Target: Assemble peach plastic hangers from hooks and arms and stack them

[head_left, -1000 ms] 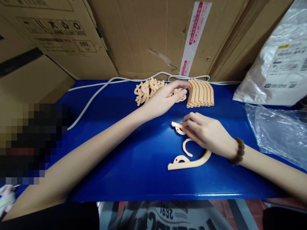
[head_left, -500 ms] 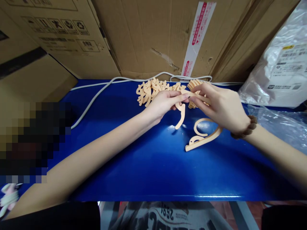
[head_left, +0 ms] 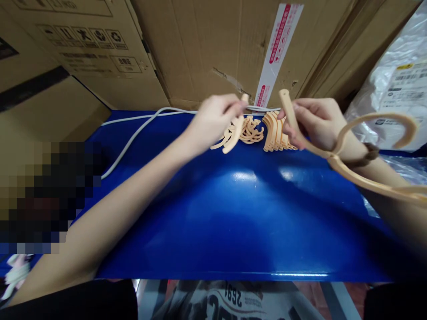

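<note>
My right hand (head_left: 318, 116) grips a partly built beige plastic hanger by one arm (head_left: 291, 113). Its open hook (head_left: 383, 116) and the other arm (head_left: 370, 178) swing out over my wrist to the right, running past the picture's edge. Pinched in the blurred fingers of my left hand (head_left: 218, 113) is a curved beige hanger piece (head_left: 234, 135). Just behind that hand lies a pile of small curved beige parts (head_left: 251, 130), partly covered by it. A neat row of beige hanger arms (head_left: 275, 131) sits on the table between both hands.
The blue table (head_left: 207, 222) has cardboard boxes (head_left: 200, 53) standing along its back. A white cable (head_left: 133, 146) curves over the left side. Plastic-wrapped packaging with a label (head_left: 400, 98) leans at the right, beside loose clear film.
My hands have drawn apart, the left one up and leftward, the right one slightly rightward. The hanger in my right hand has turned, its hook and lower arm swinging up to the right.
</note>
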### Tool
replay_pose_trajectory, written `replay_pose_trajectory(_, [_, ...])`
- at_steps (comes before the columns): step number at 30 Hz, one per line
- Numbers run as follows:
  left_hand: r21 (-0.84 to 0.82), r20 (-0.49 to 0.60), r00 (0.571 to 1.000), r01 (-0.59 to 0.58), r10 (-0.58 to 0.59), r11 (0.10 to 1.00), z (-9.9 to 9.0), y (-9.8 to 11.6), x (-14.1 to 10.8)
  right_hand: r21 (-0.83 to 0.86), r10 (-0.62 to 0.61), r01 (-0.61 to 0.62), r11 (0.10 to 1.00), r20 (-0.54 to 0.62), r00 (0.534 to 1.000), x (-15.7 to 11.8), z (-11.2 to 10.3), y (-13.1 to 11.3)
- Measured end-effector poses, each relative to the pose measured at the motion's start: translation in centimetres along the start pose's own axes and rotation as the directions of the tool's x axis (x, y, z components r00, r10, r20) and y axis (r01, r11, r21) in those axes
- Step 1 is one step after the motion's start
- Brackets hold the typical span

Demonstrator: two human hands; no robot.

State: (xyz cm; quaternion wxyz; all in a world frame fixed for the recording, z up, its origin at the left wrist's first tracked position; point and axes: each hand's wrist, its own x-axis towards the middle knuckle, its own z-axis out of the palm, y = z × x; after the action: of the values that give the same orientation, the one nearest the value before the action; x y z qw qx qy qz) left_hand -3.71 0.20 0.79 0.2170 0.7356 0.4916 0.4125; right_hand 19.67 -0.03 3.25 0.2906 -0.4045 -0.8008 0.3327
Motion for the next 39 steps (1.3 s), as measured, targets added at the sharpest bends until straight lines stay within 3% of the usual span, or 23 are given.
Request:
replay_pose_trajectory(1, [-0.024,-0.015,0.993,0.120,-0.121,0.992,-0.7,-1.0,0.5,0.154,0.050,-0.050,0.987,0.003,0.999,0.2,-0.3,0.0])
replay_pose_trajectory(3, [-0.025,-0.027,0.976,0.213,-0.214,0.977,-1.5,-3.5,1.4,0.354,0.143,-0.145,0.924,0.031,0.989,0.6,-0.7,-0.2])
replay_pose_trajectory(7, [-0.030,-0.160,0.929,0.333,-0.333,0.942,-1.2,-8.3,2.1,0.419,0.234,-0.229,0.879,0.042,0.971,1.1,-0.4,-0.9])
replay_pose_trajectory(12, [0.127,-0.238,0.938,0.288,-0.253,0.949,-0.2,-9.8,1.9,0.477,0.267,-0.237,0.846,0.006,0.964,1.4,0.6,-1.7])
replay_pose_trajectory(15, [0.276,-0.311,0.942,0.216,-0.126,0.936,-0.1,-8.8,1.6,0.488,0.277,-0.195,0.851,-0.103,0.955,1.8,0.9,-1.6])
replay_pose_trajectory(17, [0.278,-0.303,0.953,0.121,-0.032,0.953,-0.1,-7.4,1.4,0.475,0.287,-0.157,0.866,-0.216,0.933,2.2,0.8,-1.1])
replay_pose_trajectory(18, [0.216,-0.246,0.969,0.075,-0.020,0.973,0.1,-6.4,1.3,0.468,0.295,-0.136,0.873,-0.285,0.912,2.3,0.8,-0.8])
replay_pose_trajectory(20, [-0.046,-0.005,0.998,0.062,-0.062,0.997,0.5,-4.3,1.0,0.459,0.305,-0.089,0.884,-0.422,0.854,2.6,0.5,-0.1])
replay_pose_trajectory(22, [-0.298,0.301,0.942,0.240,-0.147,0.924,0.9,-2.1,0.7,0.461,0.297,-0.032,0.887,-0.514,0.805,2.6,0.1,0.4])
replay_pose_trajectory(24, [-0.459,0.440,0.885,0.369,-0.154,0.808,1.1,-0.5,0.5,0.438,0.248,0.026,0.899,-0.555,0.794,2.6,-0.4,0.8])
replay_pose_trajectory(25, [-0.517,0.456,0.874,0.413,-0.168,0.750,1.1,0.0,0.5,0.404,0.197,0.051,0.913,-0.548,0.813,2.5,-0.5,0.9])
replay_pose_trajectory(27, [-0.637,0.398,0.892,0.437,-0.215,0.634,1.0,0.6,0.5,0.241,0.052,0.087,0.967,-0.517,0.854,2.5,-0.7,1.2])
replay_pose_trajectory(30, [-0.746,0.318,0.912,0.409,-0.259,0.526,0.5,0.7,0.5,-0.083,-0.131,0.107,0.991,-0.368,0.921,2.3,-0.4,1.2])
replay_pose_trajectory(32, [-0.726,0.352,0.901,0.433,-0.252,0.535,0.4,0.9,0.3,-0.385,-0.184,0.073,0.920,-0.261,0.948,2.1,0.3,1.0])
replay_pose_trajectory(34, [-0.682,0.405,0.882,0.467,-0.242,0.562,0.4,1.2,0.0,-0.648,-0.181,0.010,0.761,-0.198,0.963,1.8,1.0,0.7])
replay_pose_trajectory(36, [-0.664,0.432,0.872,0.480,-0.230,0.573,0.6,1.7,-0.4,-0.757,-0.172,-0.040,0.652,-0.199,0.965,1.5,1.7,0.3])
replay_pose_trajectory(39, [-0.627,0.454,0.869,0.469,-0.198,0.621,0.6,2.0,-0.6,-0.777,-0.180,-0.048,0.628,-0.204,0.962,1.3,1.7,-0.2])
